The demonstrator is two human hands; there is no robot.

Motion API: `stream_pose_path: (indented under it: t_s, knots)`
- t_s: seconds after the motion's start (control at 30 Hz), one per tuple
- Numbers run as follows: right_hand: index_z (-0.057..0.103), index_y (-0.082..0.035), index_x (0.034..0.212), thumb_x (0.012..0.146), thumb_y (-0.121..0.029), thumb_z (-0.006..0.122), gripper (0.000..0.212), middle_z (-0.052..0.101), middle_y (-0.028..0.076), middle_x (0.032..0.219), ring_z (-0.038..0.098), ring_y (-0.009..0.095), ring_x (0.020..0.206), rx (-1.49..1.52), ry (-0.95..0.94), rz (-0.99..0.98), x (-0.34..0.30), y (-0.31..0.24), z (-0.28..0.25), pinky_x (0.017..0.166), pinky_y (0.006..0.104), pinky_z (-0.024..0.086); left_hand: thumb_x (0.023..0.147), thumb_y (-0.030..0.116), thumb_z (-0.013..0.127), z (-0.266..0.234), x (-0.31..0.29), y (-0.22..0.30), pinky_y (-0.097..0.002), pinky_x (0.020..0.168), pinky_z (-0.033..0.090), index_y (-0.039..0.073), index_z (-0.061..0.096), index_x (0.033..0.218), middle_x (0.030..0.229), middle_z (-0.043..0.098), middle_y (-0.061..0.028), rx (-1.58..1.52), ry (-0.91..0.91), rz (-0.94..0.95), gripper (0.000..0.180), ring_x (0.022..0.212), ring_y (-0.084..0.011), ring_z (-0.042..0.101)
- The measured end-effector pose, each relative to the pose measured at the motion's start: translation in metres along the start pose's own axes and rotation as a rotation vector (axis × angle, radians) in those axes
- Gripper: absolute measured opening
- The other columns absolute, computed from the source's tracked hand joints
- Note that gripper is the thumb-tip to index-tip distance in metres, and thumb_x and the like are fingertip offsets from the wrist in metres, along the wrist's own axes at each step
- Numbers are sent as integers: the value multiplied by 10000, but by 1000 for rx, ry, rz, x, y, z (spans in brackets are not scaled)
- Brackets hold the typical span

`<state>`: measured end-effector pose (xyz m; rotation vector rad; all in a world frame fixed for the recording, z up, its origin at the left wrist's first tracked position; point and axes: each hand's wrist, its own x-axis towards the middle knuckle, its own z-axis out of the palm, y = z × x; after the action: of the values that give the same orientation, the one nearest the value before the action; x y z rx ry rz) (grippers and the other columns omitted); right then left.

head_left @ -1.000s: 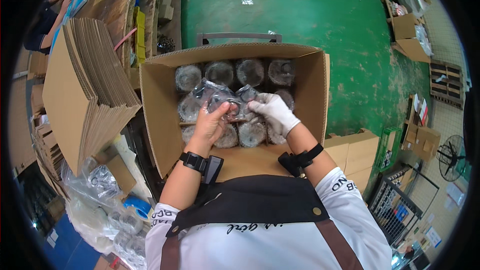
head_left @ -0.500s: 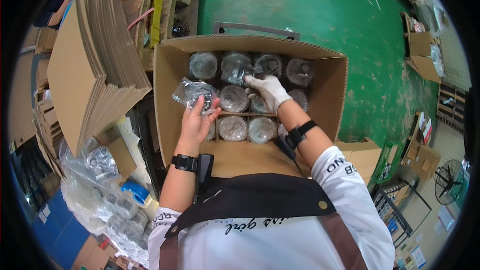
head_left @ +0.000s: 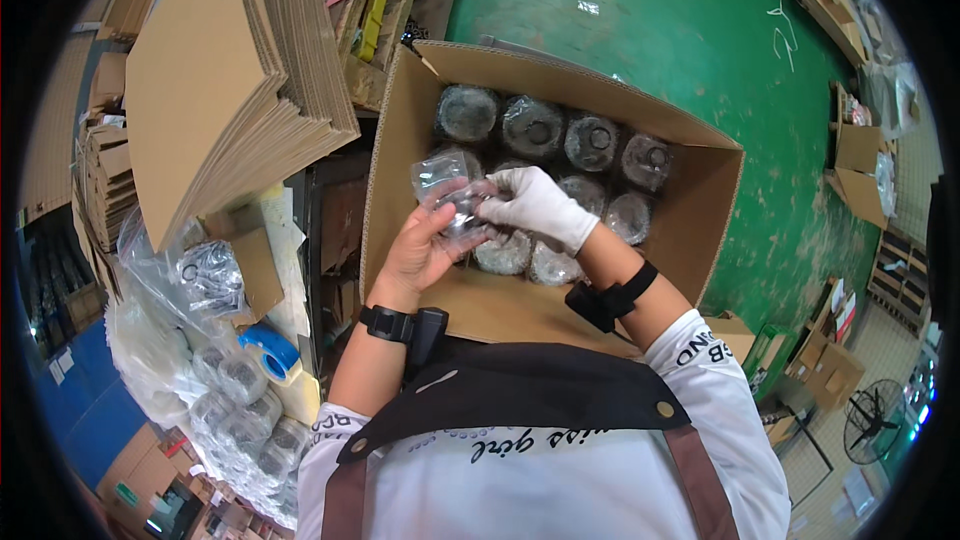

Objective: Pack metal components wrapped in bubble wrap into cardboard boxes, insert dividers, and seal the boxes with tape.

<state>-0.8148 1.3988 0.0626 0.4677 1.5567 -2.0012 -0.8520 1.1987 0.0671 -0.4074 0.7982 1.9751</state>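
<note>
My bare left hand grips a small clear plastic bag above the open carton; dark ring-shaped pieces seem to show through it. From the right, my white-gloved right hand meets the bag, thumb and fingers pinched at its edge. Beneath both hands, the carton holds rows of round items in clear wrap, parted by cardboard dividers. Dark rings lie on top of several in the far row, such as this ring. My hands hide part of the nearer rows.
A tall stack of flattened cardboard stands left of the carton. Nearer on that side are a blue tape roll and a heap of plastic-wrapped items. Green floor lies beyond. A black fan stands at far right.
My right hand has left a wrapped item in the far row, where a dark ring now shows on top, and come to the bag in my left hand. The whole view has shifted.
</note>
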Motion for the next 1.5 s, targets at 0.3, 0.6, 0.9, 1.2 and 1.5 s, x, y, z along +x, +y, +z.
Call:
stream_pose_path:
  t_s: [0.3,0.6,0.9,1.2,1.5]
  knots:
    - [595,-5,1143,951,-277,604,333,667,43,904,619,107,658,122,120,-1,56,-34,-14,503,260,483,953,71,544,-11,-32,13,-340,794,541,87,501,1277,1205,610,-67,111,111,170,327,1111,-247,606]
    - [676,-64,1014,810,-140,765,236,614,-29,716,495,68,533,0,-138,66,71,8,19,474,224,380,941,100,587,-13,-51,-4,-331,706,558,80,521,1249,1153,632,-83,296,475,175,316,995,-193,629]
    - [636,11,1027,871,-377,671,419,680,145,927,649,243,828,-430,178,-93,57,19,29,666,346,517,933,46,553,-15,-67,1,-346,763,587,26,513,1232,1169,615,-119,187,233,78,302,1027,-201,630]
    - [653,14,978,808,-99,752,226,678,68,844,646,137,753,-470,427,48,45,83,-35,640,296,517,927,16,549,-20,-44,-23,-355,783,583,65,429,1298,1126,615,-103,180,236,-68,393,1047,-231,628]
    - [682,-7,1011,816,-183,759,274,662,8,780,556,59,620,-193,80,66,-12,52,-17,538,248,461,957,139,580,-12,-40,-40,-325,814,548,30,273,1447,1246,560,-163,804,32,-107,589,1010,-243,642]
